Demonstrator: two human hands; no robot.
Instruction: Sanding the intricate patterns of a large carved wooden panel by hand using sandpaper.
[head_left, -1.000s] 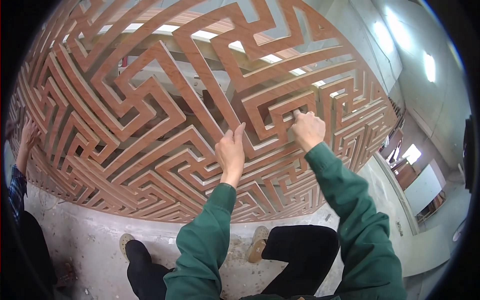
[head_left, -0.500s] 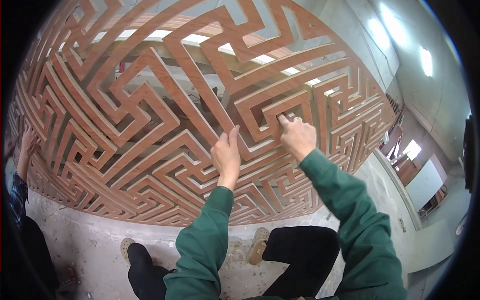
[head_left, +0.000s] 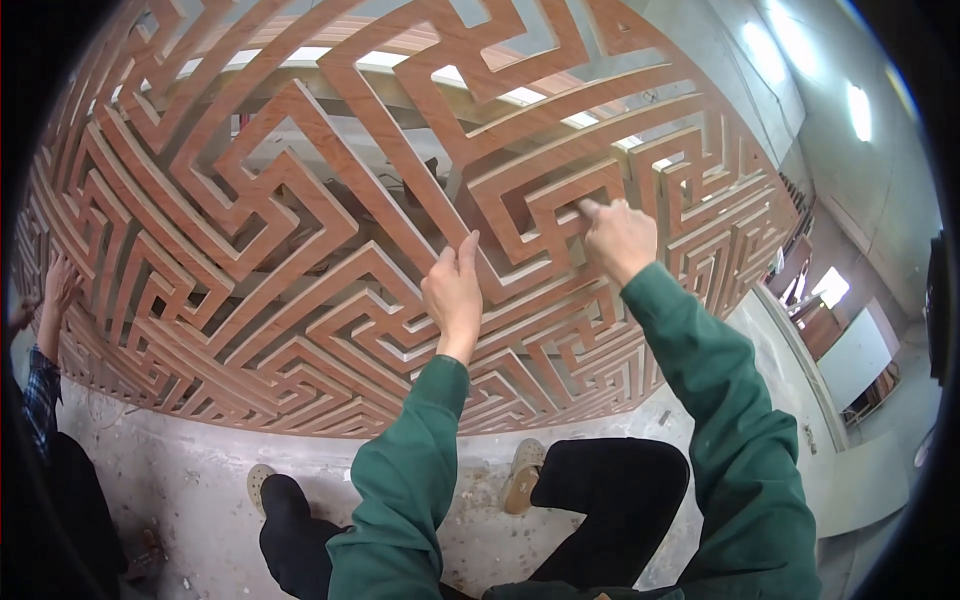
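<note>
Both hands have shifted slightly up the lattice panel [head_left: 300, 250] since the earlier frame. Left hand [head_left: 455, 293] lies flat against a slat, fingers together and extended, gripping nothing. Right hand [head_left: 618, 238] is curled, fingertips pressed on a slat edge. Panel stands upright on the concrete floor [head_left: 200, 480]. Another person's hand [head_left: 58, 285] touches its left edge.

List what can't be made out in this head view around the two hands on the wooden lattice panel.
- Right hand: seen from the back, so whether its fingers pinch anything is hidden by the hand itself.
- Left hand: palm side faces the lattice panel, so its contact is hidden.
- Things behind the panel: broken up by the slats, too dark to identify.
- Co-worker's hand at the left rim: body cut off by the fisheye edge.
</note>
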